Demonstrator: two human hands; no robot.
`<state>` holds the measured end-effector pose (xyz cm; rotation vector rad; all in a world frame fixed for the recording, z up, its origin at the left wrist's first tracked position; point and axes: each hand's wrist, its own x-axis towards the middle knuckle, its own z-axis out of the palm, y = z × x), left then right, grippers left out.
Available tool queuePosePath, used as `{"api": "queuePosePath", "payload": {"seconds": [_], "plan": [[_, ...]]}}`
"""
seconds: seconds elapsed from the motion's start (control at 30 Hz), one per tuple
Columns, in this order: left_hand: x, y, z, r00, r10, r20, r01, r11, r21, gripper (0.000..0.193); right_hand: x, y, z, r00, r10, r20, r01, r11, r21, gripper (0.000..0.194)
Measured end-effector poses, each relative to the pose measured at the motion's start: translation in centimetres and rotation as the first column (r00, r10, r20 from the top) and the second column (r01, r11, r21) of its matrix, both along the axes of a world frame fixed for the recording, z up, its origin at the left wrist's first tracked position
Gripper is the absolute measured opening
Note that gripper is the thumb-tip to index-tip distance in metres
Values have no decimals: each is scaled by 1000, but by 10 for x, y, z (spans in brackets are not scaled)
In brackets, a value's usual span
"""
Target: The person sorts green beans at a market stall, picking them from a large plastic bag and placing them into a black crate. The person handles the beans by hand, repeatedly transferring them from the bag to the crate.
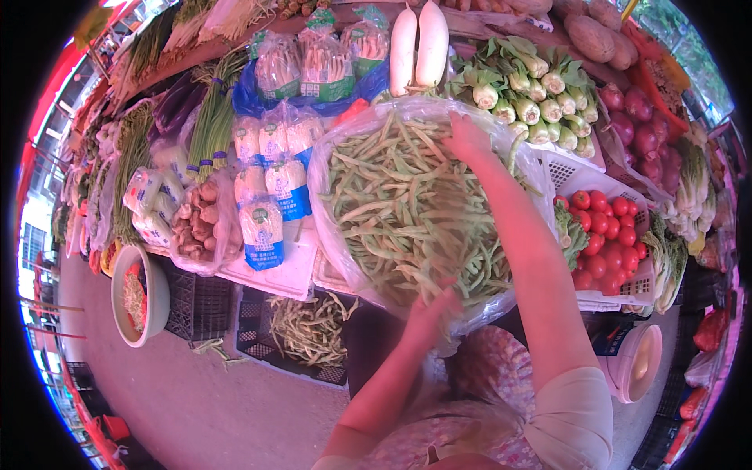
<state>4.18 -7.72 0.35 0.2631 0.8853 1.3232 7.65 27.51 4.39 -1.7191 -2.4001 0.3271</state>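
Note:
A wide heap of green beans (405,205) fills a clear plastic bag (323,194) spread open in front of me. My right hand (468,140) reaches across to the far right side of the heap, touching the beans by the bag's rim. Its fingertips are partly hidden, so a grip is unclear. At the near edge of the heap is my left hand (435,311), blurred, with its fingers at the beans. Whether it holds any cannot be made out. Blurred streaks of beans show between the two hands.
Left of the bag are packaged mushrooms (262,232) and bagged brown mushrooms (197,220). White radishes (432,44) and leafy greens (537,100) lie beyond; tomatoes (605,235) are at right. Below stand a black crate (252,335) with beans, a basin (117,294) and a white bucket (640,361).

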Motion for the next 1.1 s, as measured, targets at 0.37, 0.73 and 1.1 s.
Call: {"api": "queuePosePath", "payload": {"seconds": [0.37,0.73,1.1], "plan": [[-4,-5,9,999,21,34,-22,1000,22,30,50,1,76,991,15,-134,-4,997,78,49],[-7,-9,-7,976,80,204,-104,988,113,47,74,-179,61,812,-181,-555,-241,763,-600,59],[7,-52,-20,952,-129,276,21,931,364,77,76,-337,-6,860,401,-316,-319,905,280,31]]}}
